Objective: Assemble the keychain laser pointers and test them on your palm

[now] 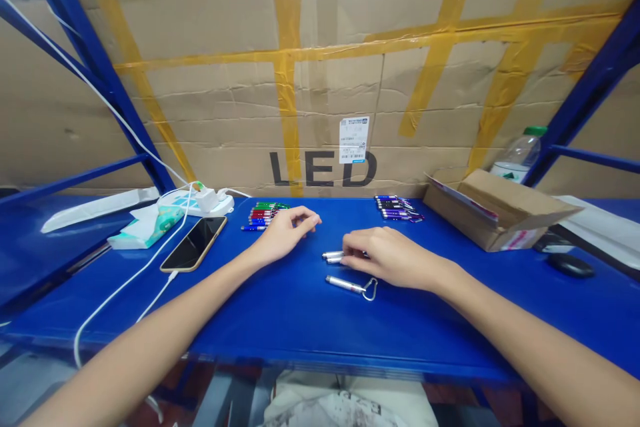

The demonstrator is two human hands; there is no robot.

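1. Clock hours run from the lone silver tube (346, 284), twelve pointing away from the person. It lies flat on the blue tabletop (300, 320), its bare end toward nine-to-ten and its clip (370, 289) toward three-to-four.
2. At eleven, just beyond it, the paired silver tubes (332, 256) lie partly under the right hand (383, 252). That grip bends down over their near-hidden ends; whether it is clamped on them I cannot tell.
3. The left hand (283, 235), between ten and eleven, has its grip loosely curled with nothing visible in it; whether the fingertips meet I cannot tell. The coloured tubes (261, 215) lie just beyond it.
4. A dark row of tubes (397, 208) lies at one.
5. Judging by looks, each silver tube should be light, stiff and hardly fragile, but its smooth round barrel may slip or roll.
6. Pinch mid-barrel, thumb opposite the fingers; the clip looks loosely hung and would probably swing if used as a handle.
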